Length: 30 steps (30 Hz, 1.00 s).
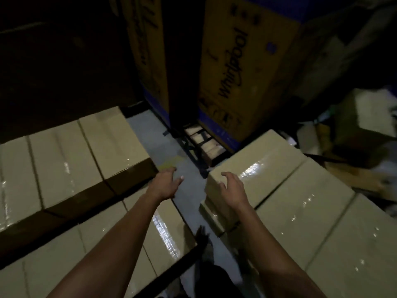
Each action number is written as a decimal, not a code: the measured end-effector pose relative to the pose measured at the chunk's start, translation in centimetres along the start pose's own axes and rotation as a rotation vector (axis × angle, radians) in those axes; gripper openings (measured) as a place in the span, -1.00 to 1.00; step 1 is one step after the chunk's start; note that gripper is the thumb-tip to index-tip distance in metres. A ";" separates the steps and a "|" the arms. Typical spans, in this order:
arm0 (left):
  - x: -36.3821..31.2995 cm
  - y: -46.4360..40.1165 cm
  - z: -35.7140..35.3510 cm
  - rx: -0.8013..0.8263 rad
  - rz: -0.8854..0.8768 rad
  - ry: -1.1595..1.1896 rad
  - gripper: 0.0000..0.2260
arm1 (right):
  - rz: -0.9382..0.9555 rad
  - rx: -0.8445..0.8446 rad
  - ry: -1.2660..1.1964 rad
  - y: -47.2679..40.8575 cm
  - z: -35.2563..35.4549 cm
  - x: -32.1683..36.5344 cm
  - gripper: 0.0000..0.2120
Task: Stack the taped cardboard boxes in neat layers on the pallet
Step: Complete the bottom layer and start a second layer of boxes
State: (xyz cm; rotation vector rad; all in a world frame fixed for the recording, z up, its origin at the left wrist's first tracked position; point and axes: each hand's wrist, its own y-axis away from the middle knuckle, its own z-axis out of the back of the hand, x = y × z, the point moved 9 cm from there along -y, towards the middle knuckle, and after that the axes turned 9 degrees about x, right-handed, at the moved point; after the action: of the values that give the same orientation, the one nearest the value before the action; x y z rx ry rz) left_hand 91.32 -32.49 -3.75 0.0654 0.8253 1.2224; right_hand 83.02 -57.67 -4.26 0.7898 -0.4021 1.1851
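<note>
Boxes sealed with glossy tape fill both sides of a narrow strip of grey floor [148, 134]. On the person's left sits a stepped stack [64, 160], its upper layer set back from a lower row; on the right runs another row [300, 201], with one top box [253, 168] nearest the hands. Both arms reach forward. The left hand [166, 184] hovers over the gap, fingers spread and loose, gripping nothing. The right hand [231, 186] is over the near corner of that top box, fingers lightly curved and apart (whether they touch the cardboard I cannot tell). The pallet itself is hard to make out in the dim light; wooden slats [204, 140] show under the tall printed carton [240, 67] behind.

Judging from this, the next step is a two-handed lift of that top box. The slick tape could let a palm slide, and a grip on one corner only would tilt the box. Poor light and the tight aisle also risk a clipped edge or a crooked layer.
</note>
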 end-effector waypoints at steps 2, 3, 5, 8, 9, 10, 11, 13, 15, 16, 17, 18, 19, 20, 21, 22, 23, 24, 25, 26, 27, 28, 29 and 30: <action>-4.4 0.8 -1.5 0.051 -0.054 -0.032 -0.42 | -0.064 -0.049 -0.025 2.8 2.4 -3.0 -0.64; -6.7 1.2 -2.5 0.069 -0.088 -0.056 -0.41 | -0.101 -0.068 -0.046 4.4 3.6 -4.6 -0.64; -10.7 1.9 -3.9 0.098 -0.150 -0.107 -0.42 | -0.156 -0.111 -0.090 7.1 5.5 -7.2 -0.64; -15.7 2.4 -5.8 0.126 -0.220 -0.184 -0.45 | -0.193 -0.162 -0.145 10.2 7.5 -10.2 -0.63; -17.1 2.5 -6.4 0.134 -0.234 -0.205 -0.45 | -0.204 -0.177 -0.158 10.9 8.0 -11.0 -0.62; -18.5 2.6 -7.0 0.143 -0.246 -0.227 -0.45 | -0.212 -0.188 -0.175 11.6 8.6 -11.9 -0.62; -19.6 2.7 -7.6 0.151 -0.258 -0.245 -0.46 | -0.217 -0.193 -0.194 12.2 9.0 -12.6 -0.61; -21.3 2.4 -8.7 0.161 -0.278 -0.274 -0.46 | -0.220 -0.201 -0.214 12.7 9.6 -14.0 -0.61; -22.6 2.0 -10.0 0.184 -0.287 -0.283 -0.47 | -0.218 -0.198 -0.237 12.9 10.1 -15.4 -0.64; -23.0 1.6 -10.6 0.195 -0.290 -0.284 -0.47 | -0.220 -0.198 -0.249 12.9 10.3 -16.0 -0.66; -23.3 1.2 -11.3 0.205 -0.293 -0.295 -0.48 | -0.220 -0.201 -0.258 12.7 10.6 -16.7 -0.67; -23.4 0.9 -11.9 0.214 -0.291 -0.308 -0.48 | -0.223 -0.202 -0.265 12.7 10.6 -17.0 -0.69; -23.4 0.7 -12.3 0.223 -0.290 -0.321 -0.48 | -0.227 -0.203 -0.272 12.5 10.6 -17.2 -0.69; -23.6 0.3 -13.0 0.232 -0.291 -0.333 -0.48 | -0.238 -0.203 -0.281 12.3 10.7 -17.7 -0.70; -23.6 0.1 -13.5 0.239 -0.291 -0.344 -0.48 | -0.243 -0.203 -0.286 12.1 10.7 -18.0 -0.69; -23.4 -0.1 -14.0 0.247 -0.289 -0.350 -0.48 | -0.249 -0.197 -0.292 11.8 10.5 -18.3 -0.69; -23.2 -0.5 -14.5 0.260 -0.284 -0.352 -0.48 | -0.254 -0.189 -0.302 11.4 10.4 -18.6 -0.69; -23.0 -0.9 -14.9 0.272 -0.278 -0.348 -0.48 | -0.256 -0.182 -0.313 11.0 10.3 -18.7 -0.68; -22.8 -1.5 -15.1 0.280 -0.275 -0.342 -0.48 | -0.256 -0.178 -0.321 10.4 10.2 -18.8 -0.68; -22.5 -2.2 -15.4 0.285 -0.272 -0.338 -0.47 | -0.258 -0.172 -0.328 10.0 10.1 -18.8 -0.67; -22.3 -2.7 -15.5 0.288 -0.269 -0.338 -0.47 | -0.261 -0.164 -0.333 9.6 9.9 -18.8 -0.66; -22.2 -3.2 -15.6 0.291 -0.269 -0.340 -0.47 | -0.265 -0.157 -0.339 9.4 9.8 -18.6 -0.64; -22.2 -4.0 -15.7 0.298 -0.272 -0.339 -0.47 | -0.269 -0.156 -0.346 8.9 9.8 -18.4 -0.63; -22.1 -4.9 -15.9 0.305 -0.276 -0.329 -0.47 | -0.277 -0.156 -0.355 8.3 9.7 -18.4 -0.61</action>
State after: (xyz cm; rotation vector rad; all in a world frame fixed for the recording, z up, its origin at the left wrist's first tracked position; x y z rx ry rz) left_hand 83.78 -59.06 -5.82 0.3794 0.6978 0.7919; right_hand 69.99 -75.67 -7.04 0.8892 -0.6468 0.7454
